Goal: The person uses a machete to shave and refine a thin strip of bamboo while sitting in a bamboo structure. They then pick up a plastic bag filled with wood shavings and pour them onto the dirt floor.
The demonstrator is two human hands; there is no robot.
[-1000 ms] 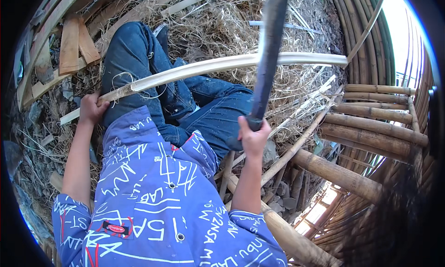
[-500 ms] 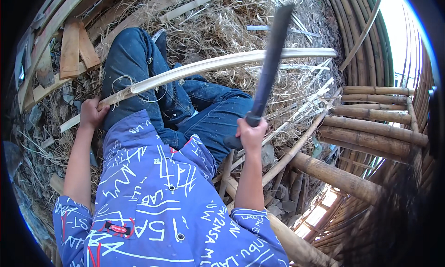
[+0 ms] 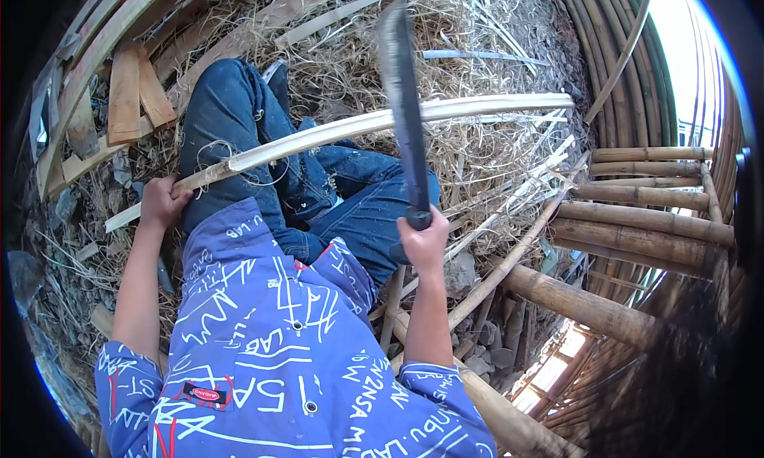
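Note:
My left hand (image 3: pixel 163 202) is closed around a long, pale bamboo strip (image 3: pixel 318 134) near its left end. The strip crosses over my raised knee and runs to the far right. A stringy shaving curls round it beside a node at the knee. In my closed right hand (image 3: pixel 424 239) is the dark handle of a machete (image 3: pixel 408 108). Its broad, dark blade points away from me, and in this view it passes across the strip. Whether blade and strip touch, I cannot tell.
Curly shavings (image 3: pixel 350 68) cover the ground ahead. Bamboo poles (image 3: pixel 645 223) lie stacked at the right, and one thick pole (image 3: pixel 589 307) reaches in near my right forearm. Flat wooden pieces (image 3: pixel 126 92) rest at the far left. Stones (image 3: pixel 477 362) sit beside my right elbow.
The machete has swung left, its blade tip moving from right of centre to nearer the middle. My right hand has shifted slightly left and down. The left hand keeps its hold on the strip.

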